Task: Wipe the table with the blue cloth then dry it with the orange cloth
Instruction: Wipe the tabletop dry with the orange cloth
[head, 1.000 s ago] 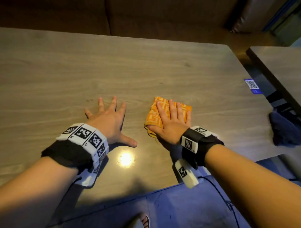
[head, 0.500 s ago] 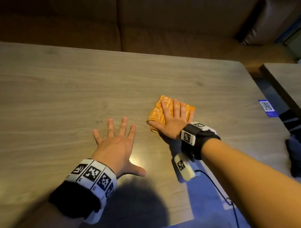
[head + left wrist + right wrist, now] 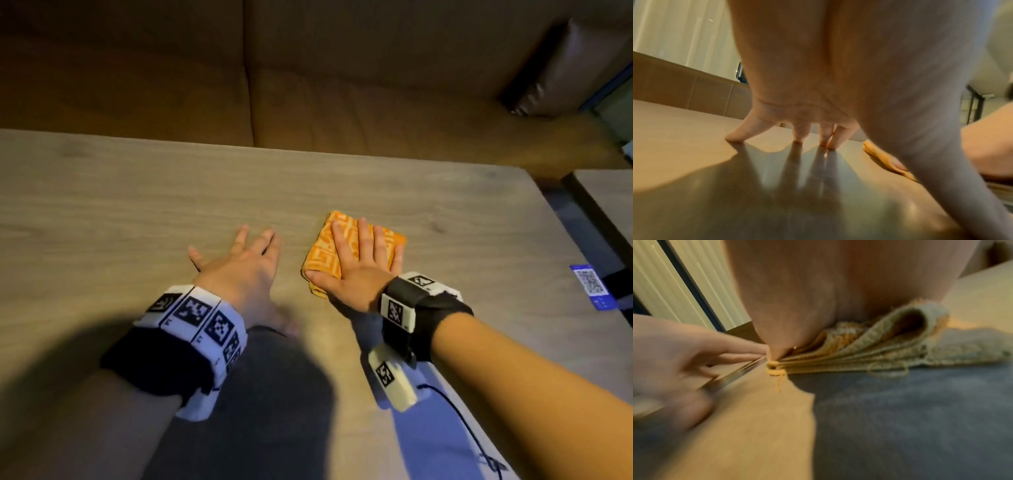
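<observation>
A person's right hand [image 3: 359, 270] lies flat, fingers straight and slightly apart, on a folded orange cloth with a pale geometric pattern [image 3: 323, 255], pressing it onto a grey-brown wood-grain table [image 3: 137, 205]. The cloth sits toward the right half of the tabletop, well in from the far edge, its near left corner peeking out beneath the thumb. Just beside it, apart from the cloth, the left hand [image 3: 239, 265] rests on the bare wood with fingers spread and straight, holding nothing.

From the left wrist view, the left hand's fingertips [image 3: 735, 138] touch the table [image 3: 684, 138], casting long shadows toward the camera, and an edge of the orange cloth [image 3: 875, 151] shows at the right. From the right wrist view, the heel of the right hand [image 3: 828, 288] bears down on the stacked folds of the cloth [image 3: 869, 350], loose threads trailing from its edge, while the blurred left hand [image 3: 674, 356] lies at the left.

Both wrists carry black straps with white blocks printed in black-and-white square markers; a black cable [image 3: 459, 414] runs from the right one. A blue-bordered QR sticker [image 3: 591, 286] sits at the table's right edge. A brown upholstered bench [image 3: 308, 68] runs behind the table, and the corner of a second table [image 3: 606, 195] shows at the right. The blue cloth does not appear in these views.
</observation>
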Demonstrator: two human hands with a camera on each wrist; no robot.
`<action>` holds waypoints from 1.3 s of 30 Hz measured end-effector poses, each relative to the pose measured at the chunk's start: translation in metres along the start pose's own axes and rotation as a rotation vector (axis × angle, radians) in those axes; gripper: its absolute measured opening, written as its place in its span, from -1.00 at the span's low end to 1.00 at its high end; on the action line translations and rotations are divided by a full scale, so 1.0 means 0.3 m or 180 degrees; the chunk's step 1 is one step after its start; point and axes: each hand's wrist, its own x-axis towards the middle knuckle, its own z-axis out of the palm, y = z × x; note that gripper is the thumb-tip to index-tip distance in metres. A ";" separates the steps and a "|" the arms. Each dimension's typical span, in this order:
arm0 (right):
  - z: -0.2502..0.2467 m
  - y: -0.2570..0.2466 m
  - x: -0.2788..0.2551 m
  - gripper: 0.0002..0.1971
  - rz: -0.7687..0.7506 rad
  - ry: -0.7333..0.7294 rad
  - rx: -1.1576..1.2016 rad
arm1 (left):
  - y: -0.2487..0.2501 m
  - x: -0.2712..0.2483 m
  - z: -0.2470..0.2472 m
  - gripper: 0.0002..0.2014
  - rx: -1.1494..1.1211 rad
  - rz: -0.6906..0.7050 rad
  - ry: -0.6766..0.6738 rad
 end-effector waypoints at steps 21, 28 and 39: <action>-0.197 -0.075 0.531 -0.07 -0.0474 0.0511 -0.0086 | -0.056 0.272 -0.239 0.54 0.0234 0.0254 -0.0020; -0.275 0.163 0.617 -0.12 0.0351 0.0068 0.0112 | -0.058 0.259 -0.238 0.55 0.0277 0.0251 -0.0040; -0.186 0.170 0.388 -0.10 0.0368 -0.0129 0.0134 | -0.040 0.268 -0.228 0.58 0.0268 0.0126 0.0098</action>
